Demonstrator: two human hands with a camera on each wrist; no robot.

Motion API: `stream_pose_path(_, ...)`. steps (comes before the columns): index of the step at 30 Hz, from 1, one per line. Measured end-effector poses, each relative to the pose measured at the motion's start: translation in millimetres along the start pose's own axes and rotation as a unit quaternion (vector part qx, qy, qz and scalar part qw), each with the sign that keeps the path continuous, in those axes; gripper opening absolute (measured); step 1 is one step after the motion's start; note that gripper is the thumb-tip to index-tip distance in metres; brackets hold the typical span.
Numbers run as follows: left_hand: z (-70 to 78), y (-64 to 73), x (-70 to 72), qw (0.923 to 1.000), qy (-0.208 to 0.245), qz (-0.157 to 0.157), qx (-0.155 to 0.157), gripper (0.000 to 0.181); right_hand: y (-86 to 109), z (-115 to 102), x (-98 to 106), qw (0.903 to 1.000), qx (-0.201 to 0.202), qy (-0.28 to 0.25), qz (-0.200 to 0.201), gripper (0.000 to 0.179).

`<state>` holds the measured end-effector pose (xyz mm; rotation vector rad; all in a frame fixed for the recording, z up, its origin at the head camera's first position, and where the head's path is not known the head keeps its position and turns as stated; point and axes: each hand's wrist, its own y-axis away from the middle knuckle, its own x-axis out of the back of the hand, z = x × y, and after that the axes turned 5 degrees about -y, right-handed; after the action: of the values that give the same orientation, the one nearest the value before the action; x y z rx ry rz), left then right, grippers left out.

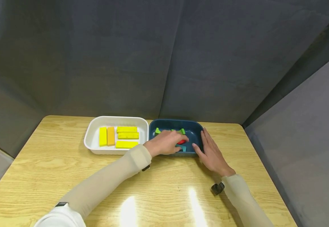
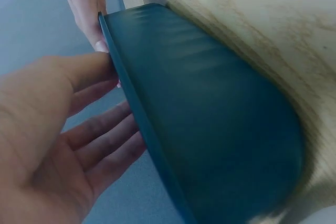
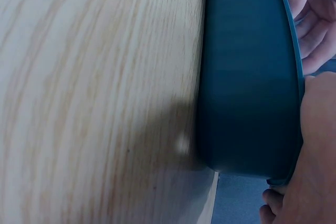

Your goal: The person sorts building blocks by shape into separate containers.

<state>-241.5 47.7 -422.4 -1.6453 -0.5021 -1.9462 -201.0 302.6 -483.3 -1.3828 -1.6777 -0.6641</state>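
Note:
The dark blue bin [image 1: 194,124] holds green pieces [image 1: 182,131], a blue piece [image 1: 183,148] and a red piece [image 1: 182,142]. My left hand [image 1: 167,142] reaches over its front rim, fingers bent down around the red piece. Whether they pinch it cannot be made out. In the left wrist view, the bin's wall hides the fingertips of my left hand [image 2: 68,140]. Along the bin's right rim lies my right hand [image 1: 212,154], fingers fairly straight and thumb at the front corner. The right wrist view shows my right hand [image 3: 320,150] against the rim.
A white bin [image 1: 88,138] stands directly left of the blue one. Inside are several yellow blocks [image 1: 126,144] and an orange block [image 1: 110,136]. Both bins sit at the back of the wooden table [image 1: 164,186], before a grey partition [image 1: 119,63].

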Motion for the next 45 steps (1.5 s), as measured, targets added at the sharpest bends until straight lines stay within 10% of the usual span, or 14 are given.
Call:
stream_pose_path(29, 10.3, 50.9, -6.1, 0.994, -0.031, 0.102, -0.025, 0.046, -2.1, 6, -2, 0.9999, 0.003, 0.012, 0.009, 0.086)
stream_pose_path(45, 12.8, 110.2, -13.6, 0.9891, -0.013, 0.145, -0.017, 0.05, -2.0, 9, -2, 0.9999, 0.0, 0.005, 0.011, 0.085)
